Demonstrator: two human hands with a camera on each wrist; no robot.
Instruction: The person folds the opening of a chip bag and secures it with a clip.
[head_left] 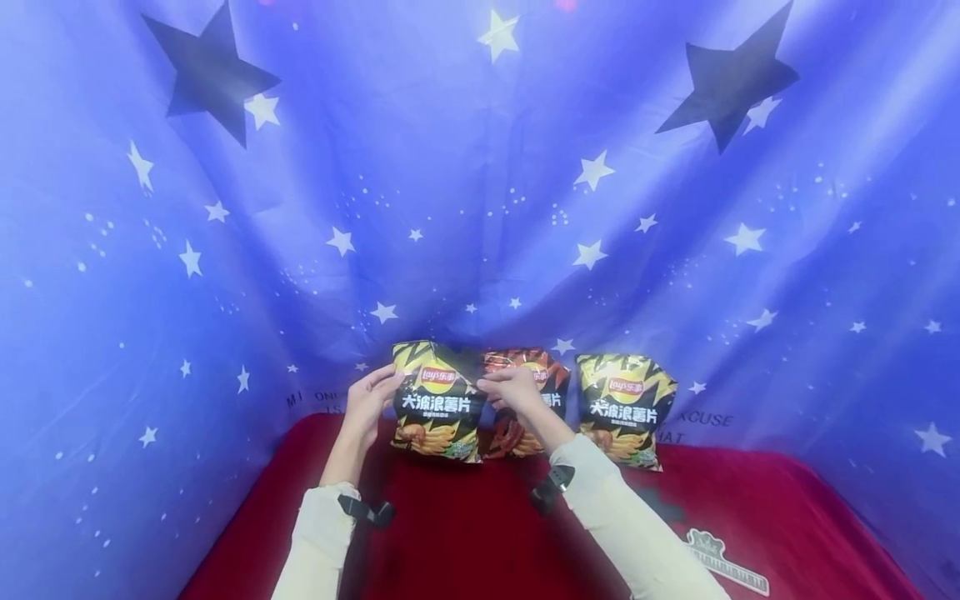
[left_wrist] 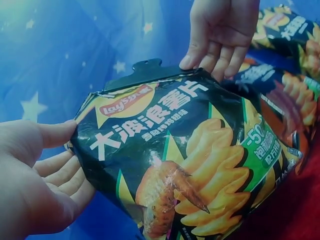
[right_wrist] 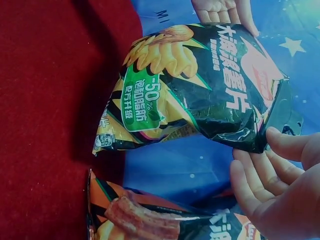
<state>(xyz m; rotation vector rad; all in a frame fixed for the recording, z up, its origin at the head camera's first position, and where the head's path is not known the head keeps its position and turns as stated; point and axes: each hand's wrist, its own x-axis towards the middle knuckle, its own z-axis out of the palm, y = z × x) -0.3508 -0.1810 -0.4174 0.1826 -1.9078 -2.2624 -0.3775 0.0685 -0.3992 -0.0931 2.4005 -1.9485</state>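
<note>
Both hands hold a black and yellow bag of potato chips point(head_left: 437, 417) at the back of the red table, its printed front facing me. My left hand point(head_left: 369, 404) pinches the bag's left edge, thumb in front in the left wrist view. My right hand point(head_left: 519, 392) pinches its upper right corner. A dark flat piece with a wavy tab point(left_wrist: 145, 72) sticks up behind the bag's top edge; its kind is unclear. To the right stands a black and red bag of potato chips point(head_left: 551, 417), partly covered by my right hand and forearm.
A second black and yellow bag point(head_left: 626, 408) stands farther right. On the red cloth point(head_left: 457, 533) at the front right lies a white ruler point(head_left: 727, 567) with a shaped top, near a dark flat shape point(head_left: 660, 504). Blue star-printed fabric point(head_left: 450, 208) hangs behind the table.
</note>
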